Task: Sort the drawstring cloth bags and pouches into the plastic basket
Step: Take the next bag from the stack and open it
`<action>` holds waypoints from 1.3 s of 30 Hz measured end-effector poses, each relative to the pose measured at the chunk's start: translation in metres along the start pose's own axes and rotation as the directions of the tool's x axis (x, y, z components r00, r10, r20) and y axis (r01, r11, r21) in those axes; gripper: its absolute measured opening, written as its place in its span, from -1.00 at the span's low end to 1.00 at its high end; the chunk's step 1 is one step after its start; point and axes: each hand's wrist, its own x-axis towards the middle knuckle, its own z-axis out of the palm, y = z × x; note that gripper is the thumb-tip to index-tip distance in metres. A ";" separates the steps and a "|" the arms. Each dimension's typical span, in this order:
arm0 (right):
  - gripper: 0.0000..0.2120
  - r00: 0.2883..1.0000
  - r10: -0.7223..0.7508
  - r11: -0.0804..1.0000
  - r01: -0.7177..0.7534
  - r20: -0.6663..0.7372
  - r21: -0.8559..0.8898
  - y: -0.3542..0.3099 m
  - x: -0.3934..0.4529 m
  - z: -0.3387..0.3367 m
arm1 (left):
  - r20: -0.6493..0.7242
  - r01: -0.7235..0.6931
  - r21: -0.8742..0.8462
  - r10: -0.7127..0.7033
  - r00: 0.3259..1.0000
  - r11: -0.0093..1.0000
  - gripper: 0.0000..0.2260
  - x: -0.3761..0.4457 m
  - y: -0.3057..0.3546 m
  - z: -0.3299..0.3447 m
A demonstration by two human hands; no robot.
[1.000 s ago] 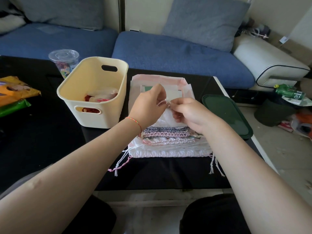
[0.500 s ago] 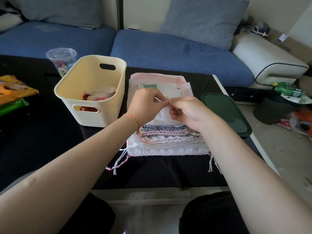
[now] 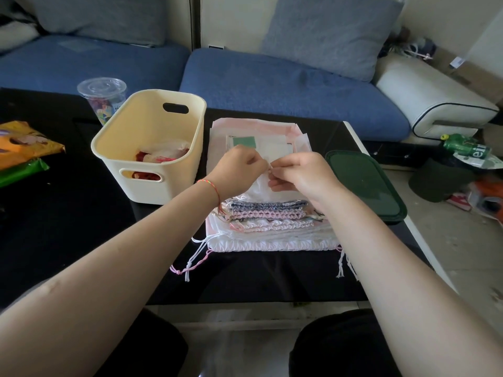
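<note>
Flat stack of drawstring pouches (image 3: 268, 213) lies beside cream basket (image 3: 152, 148)

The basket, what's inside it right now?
The basket holds a pale, see-through pouch on top of something red, which also shows through the near handle slot. Its near wall hides the rest of the bottom.

Cream basket (image 3: 152, 183), black table (image 3: 68, 235), green lid (image 3: 364, 183) — pouches (image 3: 268, 213) white, pink, blue-grey.

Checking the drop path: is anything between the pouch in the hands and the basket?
Nothing visible. Both hands, left and right, pinch the white pouch; the basket stands open-topped just left of them.
</note>
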 end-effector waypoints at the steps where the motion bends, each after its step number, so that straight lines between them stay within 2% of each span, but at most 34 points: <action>1: -0.92 0.998 -0.035 0.996 0.031 -0.053 -0.080 0.001 0.001 0.000 | -0.005 0.002 0.002 -0.002 1.000 1.000 -0.66 0.000 0.000 -0.001; 3: -0.91 0.984 -0.117 0.966 0.081 -0.137 -0.244 0.004 0.004 -0.002 | -0.027 -0.015 0.029 0.016 1.000 0.999 -0.67 0.001 -0.006 -0.004; 6: -0.83 0.936 -0.280 0.837 0.127 -0.216 -0.532 0.011 0.010 -0.009 | 0.007 -0.083 0.164 0.083 0.997 0.983 -0.76 0.005 -0.019 -0.006; 9: -0.81 0.920 -0.333 0.763 0.135 -0.205 -0.632 0.013 0.012 -0.010 | 0.065 -0.092 0.291 0.077 0.995 0.952 -0.78 0.006 -0.028 -0.004; 13: -0.77 0.954 -0.256 0.788 0.111 -0.158 -0.605 0.015 0.017 -0.009 | 0.090 -0.081 0.332 0.054 0.994 0.940 -0.83 0.006 -0.035 -0.003; 15: -0.82 0.983 -0.168 0.835 0.100 -0.077 -0.541 0.014 0.019 -0.011 | 0.066 -0.075 0.309 0.057 0.996 0.948 -0.87 0.006 -0.037 -0.004; 17: -0.87 0.992 -0.121 0.835 0.117 0.028 -0.538 0.010 0.020 -0.012 | 0.033 -0.074 0.240 0.068 0.997 0.968 -0.90 0.004 -0.037 -0.004; 20: -0.89 0.982 -0.128 0.821 0.184 0.138 -0.541 -0.001 0.018 -0.010 | 0.080 -0.138 0.160 0.127 0.989 0.977 -0.53 0.005 -0.032 -0.007; 22: -0.88 0.977 -0.130 0.825 0.201 0.168 -0.529 -0.006 0.017 -0.010 | 0.117 -0.153 0.134 0.137 0.984 0.979 -0.56 0.007 -0.031 -0.008; 25: -0.88 0.984 -0.144 0.841 0.177 0.104 -0.511 -0.006 0.016 -0.013 | 0.046 -0.108 0.050 0.106 0.993 0.993 -0.77 0.010 -0.032 -0.006; 26: -0.87 0.986 -0.151 0.862 0.165 0.068 -0.480 -0.004 0.015 -0.015 | 0.009 -0.063 0.018 0.063 0.998 0.998 -0.77 0.010 -0.031 -0.007; 28: -0.69 0.991 -0.131 0.920 0.124 0.008 -0.371 -0.006 0.012 -0.019 | -0.038 0.060 -0.070 -0.063 0.997 0.996 -0.70 0.010 -0.028 -0.010; 30: -0.49 0.993 -0.120 0.942 0.117 0.011 -0.316 -0.007 0.011 -0.024 | -0.040 0.140 -0.219 -0.152 0.988 0.966 -0.64 0.011 -0.027 -0.013; 33: -0.71 0.988 -0.151 0.885 0.145 0.021 -0.442 -0.002 0.010 -0.028 | -0.017 0.192 -0.434 -0.221 0.975 0.880 -0.66 0.009 -0.021 -0.015; 35: -0.69 0.993 -0.111 0.914 0.085 -0.043 -0.398 0.003 0.011 -0.029 | 0.028 0.222 -0.506 -0.241 0.970 0.833 -0.65 0.008 -0.018 -0.016; 37: -0.77 0.997 -0.022 0.971 0.003 -0.073 -0.241 0.006 0.010 -0.031 | 0.117 0.245 -0.474 -0.215 0.970 0.846 -0.66 0.008 -0.020 -0.016; 39: -0.80 0.997 0.069 0.984 -0.075 -0.043 -0.161 0.007 0.008 -0.032 | 0.180 0.265 -0.356 -0.212 0.961 0.896 -0.72 0.007 -0.025 -0.013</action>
